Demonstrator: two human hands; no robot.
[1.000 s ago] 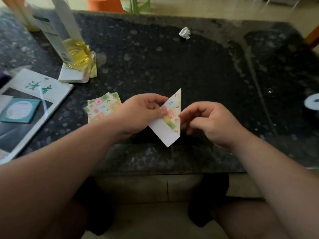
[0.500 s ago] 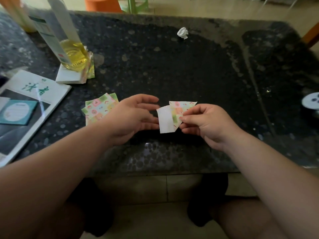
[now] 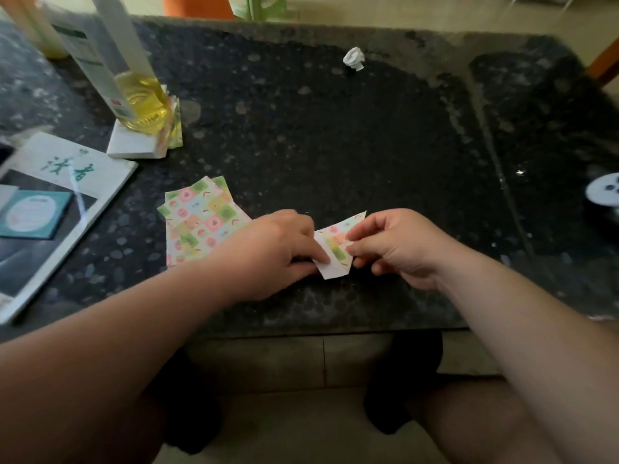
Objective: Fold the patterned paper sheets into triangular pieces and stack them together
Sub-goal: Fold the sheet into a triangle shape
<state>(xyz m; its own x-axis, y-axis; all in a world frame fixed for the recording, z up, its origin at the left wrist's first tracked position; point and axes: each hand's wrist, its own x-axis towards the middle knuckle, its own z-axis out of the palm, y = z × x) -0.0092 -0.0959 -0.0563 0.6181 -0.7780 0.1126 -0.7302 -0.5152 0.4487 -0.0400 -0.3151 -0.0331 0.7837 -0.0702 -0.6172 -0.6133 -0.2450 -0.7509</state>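
A small folded patterned paper piece (image 3: 336, 251), white on its underside, lies low over the dark stone table (image 3: 335, 145) near the front edge. My left hand (image 3: 278, 249) presses its fingertips on the piece's left part. My right hand (image 3: 398, 246) pinches the piece's right side between thumb and fingers. A loose stack of flat patterned sheets (image 3: 201, 219) lies on the table just left of my left hand.
A bottle of yellow liquid (image 3: 134, 95) stands on a white pad with more patterned paper at the back left. A magazine (image 3: 50, 202) lies at the left edge, a crumpled white paper ball (image 3: 354, 58) sits far back, and a white round object (image 3: 604, 194) is at the right.
The piece was held upright in the air as a tall triangle, then folded smaller and brought down to the table. My left hand now presses on it.
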